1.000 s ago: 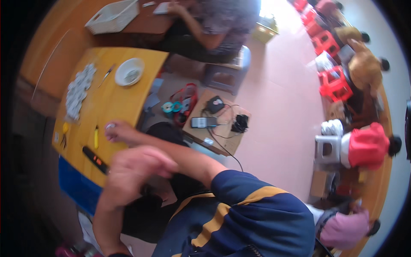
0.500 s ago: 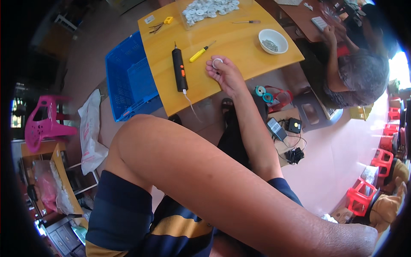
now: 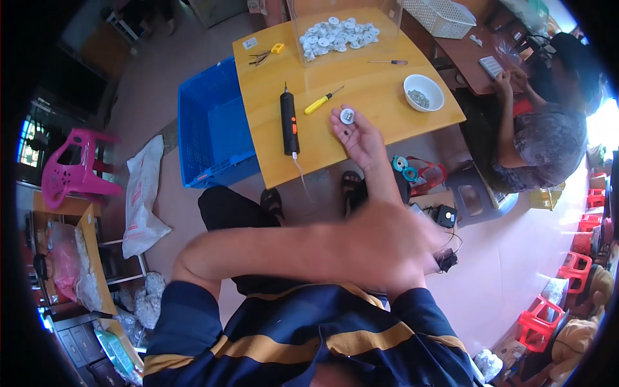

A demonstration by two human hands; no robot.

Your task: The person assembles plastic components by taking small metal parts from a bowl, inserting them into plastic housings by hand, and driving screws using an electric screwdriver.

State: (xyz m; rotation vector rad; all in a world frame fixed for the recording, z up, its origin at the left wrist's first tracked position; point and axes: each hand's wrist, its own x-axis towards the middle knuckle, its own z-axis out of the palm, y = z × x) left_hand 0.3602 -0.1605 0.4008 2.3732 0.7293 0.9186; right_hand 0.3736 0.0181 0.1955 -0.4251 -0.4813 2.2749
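Over the near edge of the table, my right hand [image 3: 362, 140] is palm up. Its thumb and fingers hold a small round white plastic piece [image 3: 347, 117] with metal at its centre. A tiny dark bit lies on the same palm. My left forearm crosses in front of my body, and my left hand [image 3: 406, 248] is smeared by motion near my right forearm; its fingers cannot be made out. Left of my right hand lie a yellow-handled screwdriver [image 3: 317, 104] and a black electric screwdriver [image 3: 289, 122] with orange buttons and a white cable.
Similar white pieces [image 3: 335, 37] fill a clear bin at the table's far side. A white bowl [image 3: 437, 87] of small metal parts stands right, near another screwdriver [image 3: 389, 62]. A blue crate [image 3: 193, 129] sits left of the table. A person [image 3: 541, 129] works at the right.
My left hand has swung from the far lower right toward my right forearm. The view has shifted, and the white piece now shows its metal centre.
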